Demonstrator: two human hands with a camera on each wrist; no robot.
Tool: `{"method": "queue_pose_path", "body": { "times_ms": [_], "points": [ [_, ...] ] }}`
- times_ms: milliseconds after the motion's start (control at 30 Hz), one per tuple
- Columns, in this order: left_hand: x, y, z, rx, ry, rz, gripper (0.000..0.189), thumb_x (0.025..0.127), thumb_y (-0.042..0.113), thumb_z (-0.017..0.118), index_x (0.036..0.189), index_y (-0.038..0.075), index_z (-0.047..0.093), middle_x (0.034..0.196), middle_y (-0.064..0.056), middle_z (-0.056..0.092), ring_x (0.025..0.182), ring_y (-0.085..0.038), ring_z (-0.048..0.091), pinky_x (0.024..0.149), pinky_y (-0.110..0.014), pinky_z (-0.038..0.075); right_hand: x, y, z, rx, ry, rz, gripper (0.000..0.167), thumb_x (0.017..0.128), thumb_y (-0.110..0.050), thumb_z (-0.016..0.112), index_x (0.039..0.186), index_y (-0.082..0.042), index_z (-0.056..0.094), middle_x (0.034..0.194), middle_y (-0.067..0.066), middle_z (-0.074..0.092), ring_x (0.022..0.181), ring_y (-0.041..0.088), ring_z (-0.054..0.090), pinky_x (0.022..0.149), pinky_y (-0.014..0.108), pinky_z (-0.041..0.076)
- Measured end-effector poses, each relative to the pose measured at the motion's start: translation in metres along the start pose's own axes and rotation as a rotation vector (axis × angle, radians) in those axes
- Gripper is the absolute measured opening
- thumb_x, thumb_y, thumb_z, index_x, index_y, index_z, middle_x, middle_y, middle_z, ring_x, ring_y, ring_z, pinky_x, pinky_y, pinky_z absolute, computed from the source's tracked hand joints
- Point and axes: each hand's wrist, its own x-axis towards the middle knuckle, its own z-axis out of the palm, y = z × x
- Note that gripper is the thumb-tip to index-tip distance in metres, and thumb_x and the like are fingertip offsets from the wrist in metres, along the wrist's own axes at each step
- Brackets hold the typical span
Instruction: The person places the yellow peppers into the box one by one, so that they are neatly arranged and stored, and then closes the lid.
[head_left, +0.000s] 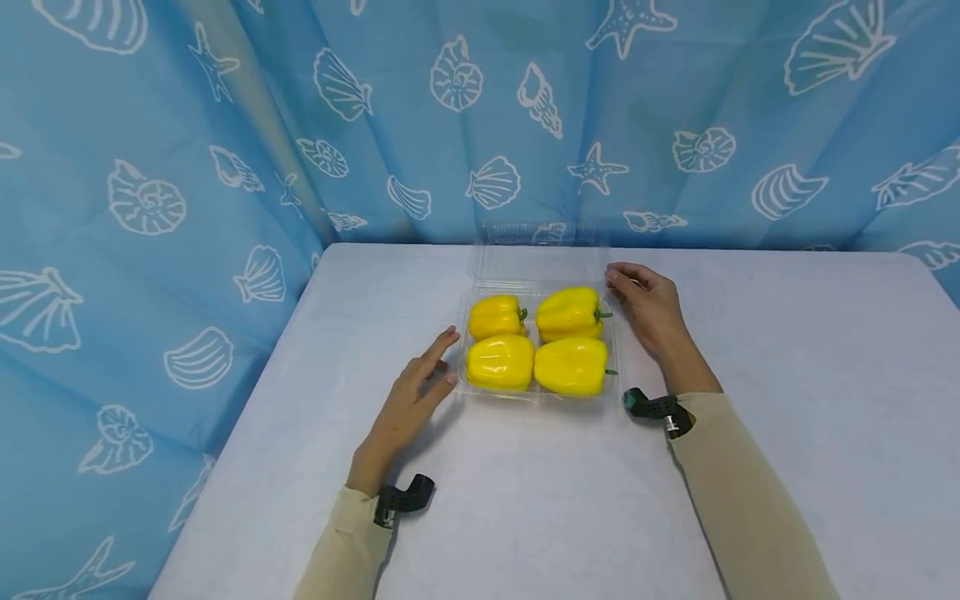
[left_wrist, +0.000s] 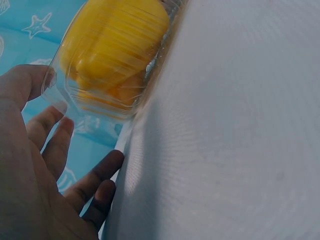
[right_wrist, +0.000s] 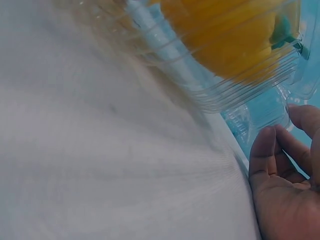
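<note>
A clear plastic clamshell container (head_left: 498, 394) sits on the table with its lid (head_left: 540, 262) raised at the back. Several yellow bell peppers (head_left: 500, 363) with green stems lie inside in two rows. My left hand (head_left: 405, 400) is at the container's left side, fingers spread and mostly straight. In the left wrist view its thumb (left_wrist: 40, 82) touches the clear rim beside a pepper (left_wrist: 115, 40). At the back right, my right hand (head_left: 651, 307) pinches the lid's right edge between thumb and fingers. The right wrist view shows the lid's corner (right_wrist: 280, 102) at those fingertips.
A white cloth (head_left: 525, 500) covers the table. Behind and to the left hangs a blue curtain (head_left: 412, 108) with white shell and starfish prints, close to the table's back edge. Black wrist cameras (head_left: 408, 496) are strapped over beige sleeves (head_left: 750, 492).
</note>
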Motion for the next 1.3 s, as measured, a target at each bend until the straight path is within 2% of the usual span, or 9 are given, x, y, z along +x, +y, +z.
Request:
{"method": "queue_pose_path", "body": {
  "times_ms": [333, 600, 767, 933, 1300],
  "points": [
    [0.000, 0.000, 0.001, 0.005, 0.004, -0.002, 0.056, 0.105, 0.038, 0.050, 0.157, 0.037, 0.031, 0.160, 0.022, 0.025, 0.118, -0.019, 0.051, 0.099, -0.054, 0.040, -0.002, 0.000, -0.002, -0.015, 0.011, -0.051, 0.049, 0.091, -0.030, 0.075, 0.132, -0.006, 0.064, 0.130, 0.007, 0.058, 0.115, 0.020, 0.053, 0.091, 0.019, 0.049],
    [0.001, 0.001, 0.001, -0.008, 0.003, 0.009, 0.057, 0.105, 0.038, 0.050, 0.158, 0.029, 0.033, 0.160, 0.022, 0.025, 0.117, -0.018, 0.051, 0.099, -0.052, 0.040, -0.006, -0.005, -0.002, -0.148, 0.058, -0.083, 0.042, 0.094, -0.033, 0.071, 0.130, -0.012, 0.066, 0.130, 0.003, 0.060, 0.114, 0.016, 0.055, 0.094, 0.021, 0.048],
    [-0.001, 0.000, 0.000, 0.006, 0.002, 0.000, 0.056, 0.105, 0.042, 0.049, 0.158, 0.034, 0.032, 0.160, 0.023, 0.025, 0.118, -0.018, 0.052, 0.099, -0.052, 0.040, -0.010, -0.005, 0.000, -0.221, 0.086, -0.083, 0.041, 0.094, -0.037, 0.070, 0.130, -0.017, 0.066, 0.131, 0.001, 0.060, 0.112, 0.015, 0.055, 0.096, 0.023, 0.047],
    [-0.002, -0.001, -0.001, 0.014, 0.001, -0.004, 0.055, 0.104, 0.043, 0.048, 0.157, 0.039, 0.031, 0.160, 0.022, 0.025, 0.118, -0.019, 0.052, 0.100, -0.053, 0.039, -0.010, -0.004, 0.000, -0.228, 0.097, -0.102, 0.039, 0.094, -0.036, 0.070, 0.129, -0.019, 0.067, 0.130, 0.000, 0.061, 0.111, 0.015, 0.056, 0.097, 0.025, 0.047],
    [-0.001, -0.001, 0.000, 0.006, 0.005, 0.010, 0.057, 0.104, 0.043, 0.049, 0.158, 0.031, 0.033, 0.161, 0.021, 0.026, 0.118, -0.019, 0.051, 0.098, -0.054, 0.040, -0.013, -0.006, -0.003, -0.276, 0.110, -0.189, 0.036, 0.094, -0.034, 0.071, 0.125, -0.016, 0.069, 0.124, -0.003, 0.065, 0.106, 0.013, 0.058, 0.095, 0.025, 0.049]
  ]
}}
